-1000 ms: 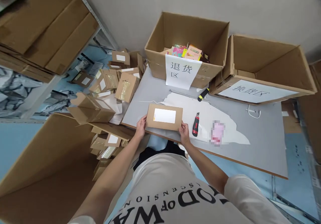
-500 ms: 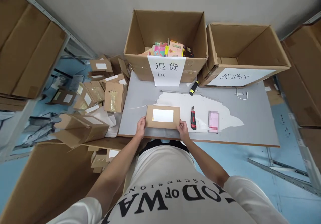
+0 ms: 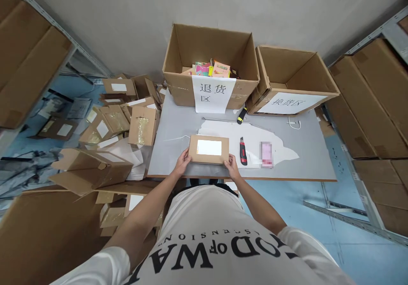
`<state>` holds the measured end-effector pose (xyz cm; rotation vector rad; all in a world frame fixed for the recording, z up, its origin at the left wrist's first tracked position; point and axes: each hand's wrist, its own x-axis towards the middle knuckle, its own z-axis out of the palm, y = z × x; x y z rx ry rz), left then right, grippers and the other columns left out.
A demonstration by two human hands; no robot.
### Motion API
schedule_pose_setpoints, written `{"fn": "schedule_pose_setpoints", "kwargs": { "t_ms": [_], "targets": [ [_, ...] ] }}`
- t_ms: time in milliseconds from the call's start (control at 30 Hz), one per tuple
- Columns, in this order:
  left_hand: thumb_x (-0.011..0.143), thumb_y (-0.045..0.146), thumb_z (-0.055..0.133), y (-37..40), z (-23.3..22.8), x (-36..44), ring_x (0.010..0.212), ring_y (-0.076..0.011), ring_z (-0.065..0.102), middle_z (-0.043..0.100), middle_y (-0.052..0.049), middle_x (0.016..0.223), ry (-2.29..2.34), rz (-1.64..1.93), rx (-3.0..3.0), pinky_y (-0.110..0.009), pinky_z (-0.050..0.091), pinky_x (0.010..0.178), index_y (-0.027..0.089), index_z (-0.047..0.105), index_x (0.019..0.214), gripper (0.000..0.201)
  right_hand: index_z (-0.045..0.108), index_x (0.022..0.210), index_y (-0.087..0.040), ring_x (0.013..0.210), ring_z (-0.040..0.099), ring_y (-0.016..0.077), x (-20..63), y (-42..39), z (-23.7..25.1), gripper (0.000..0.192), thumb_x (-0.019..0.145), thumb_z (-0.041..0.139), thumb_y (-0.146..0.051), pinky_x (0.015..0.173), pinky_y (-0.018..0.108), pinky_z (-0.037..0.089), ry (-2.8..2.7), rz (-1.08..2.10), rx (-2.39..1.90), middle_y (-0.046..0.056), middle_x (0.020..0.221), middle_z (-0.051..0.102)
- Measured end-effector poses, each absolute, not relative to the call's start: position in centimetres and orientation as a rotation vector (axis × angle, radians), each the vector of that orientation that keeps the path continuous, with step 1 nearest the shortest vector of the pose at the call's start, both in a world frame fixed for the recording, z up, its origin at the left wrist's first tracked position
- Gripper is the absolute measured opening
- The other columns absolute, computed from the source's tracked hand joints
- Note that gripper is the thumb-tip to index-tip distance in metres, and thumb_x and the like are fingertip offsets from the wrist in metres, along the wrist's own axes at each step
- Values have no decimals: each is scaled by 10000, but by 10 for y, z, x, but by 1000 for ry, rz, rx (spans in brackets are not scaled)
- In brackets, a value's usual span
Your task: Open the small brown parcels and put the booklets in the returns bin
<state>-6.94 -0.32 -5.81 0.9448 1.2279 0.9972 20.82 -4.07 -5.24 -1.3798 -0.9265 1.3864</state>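
Between my two hands is a small brown cardboard box (image 3: 195, 153) with a blank-looking white label on its top face, held at the front of the grey table (image 3: 168, 161). My left hand (image 3: 182, 161) is closed on the box's left end. At the opposite end, near the lower right corner, my right hand (image 3: 232, 165) grips it. To the right lies a red and black utility knife (image 3: 243, 152) on torn white paper (image 3: 216, 127). Beyond it a pink, pixelated item (image 3: 266, 155) rests on the table.
Two large open cartons stand at the back: a left carton (image 3: 180, 85) with colourful small packages, and a right carton (image 3: 293, 100). A yellow and black cutter (image 3: 242, 115) lies before them. Opened boxes (image 3: 140, 125) pile up on the left. Metal shelving (image 3: 366, 204) is at right.
The camera view has shifted and tilted slightly. Both hands keep hold of the small box, whose front side now shows a little more.
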Motion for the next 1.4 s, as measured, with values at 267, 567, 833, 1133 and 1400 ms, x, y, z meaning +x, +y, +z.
{"fn": "schedule_pose_setpoints", "kwargs": {
  "t_ms": [267,567,833,1133,1400],
  "targets": [
    [591,432,759,-15,-81,-88,1348,-306,366,502,-87,1391,1303,784,1212,-415,234,1144,171,488,1350,848,276,1446,-227,1297,442,267,222,-48,-69,840,711,672,-315,1085,449,339,-1341,1285,-1679,101,1409,471],
    [695,420,654,-13,-72,-81,1200,-294,538,630,-86,1241,1392,783,1339,-404,361,1051,165,621,1198,565,515,1276,-192,933,639,238,222,-40,-54,478,798,508,-208,841,371,492,-1606,1137,-1782,69,1026,700],
    [837,487,502,-4,-3,-81,911,-239,662,724,-54,1028,1595,716,1558,-287,475,788,158,645,1184,499,578,1233,-191,881,649,212,239,-9,4,433,866,481,-399,777,300,478,-1667,1091,-1693,65,1064,704],
    [786,488,570,23,19,-67,965,-274,661,730,-66,1006,1680,720,1366,-309,481,811,167,732,1018,428,738,917,-177,739,655,218,242,18,30,478,875,426,-538,641,266,425,-1731,942,-1988,72,764,724],
    [650,560,698,22,-12,-66,1045,-274,636,682,-106,1135,1441,816,1093,-354,486,910,116,684,1101,632,733,957,-147,691,653,180,248,27,-4,490,818,514,-562,634,246,470,-1472,1168,-1977,71,765,724]
  ]
}}
